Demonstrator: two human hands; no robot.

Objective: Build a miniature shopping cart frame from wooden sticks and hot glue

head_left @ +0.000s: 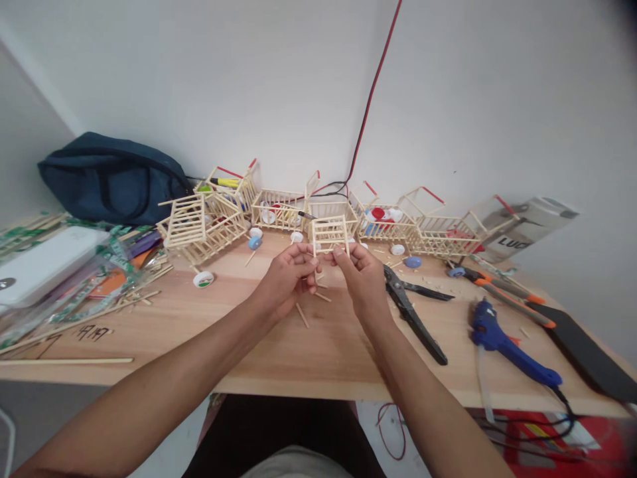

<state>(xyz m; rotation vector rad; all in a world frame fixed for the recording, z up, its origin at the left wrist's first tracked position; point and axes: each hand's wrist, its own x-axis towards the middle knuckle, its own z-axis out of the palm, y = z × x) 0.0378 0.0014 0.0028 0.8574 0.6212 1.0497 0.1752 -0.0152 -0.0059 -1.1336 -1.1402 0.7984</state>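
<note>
A small wooden-stick frame [329, 229] with several parallel slats is held up above the middle of the table. My left hand [293, 273] grips its lower left corner, fingers curled in. My right hand [361, 269] pinches the lower right corner with thumb and fingers. Behind the frame stand several stick-built carts, among them one at the centre left [279, 207] and one at the right [445, 236], with red-tipped handles and bottle-cap wheels. Short loose sticks [302, 315] lie on the table beneath my hands.
Black-handled cutters [415, 315] lie right of my hands, then a blue glue gun [512, 345] with its cord and orange-black pliers [517, 292]. Leftward are a white box [54, 265], plastic wrappers, long sticks [67, 361] and a dark blue bag [117, 179]. The table [239, 365] meets a wall.
</note>
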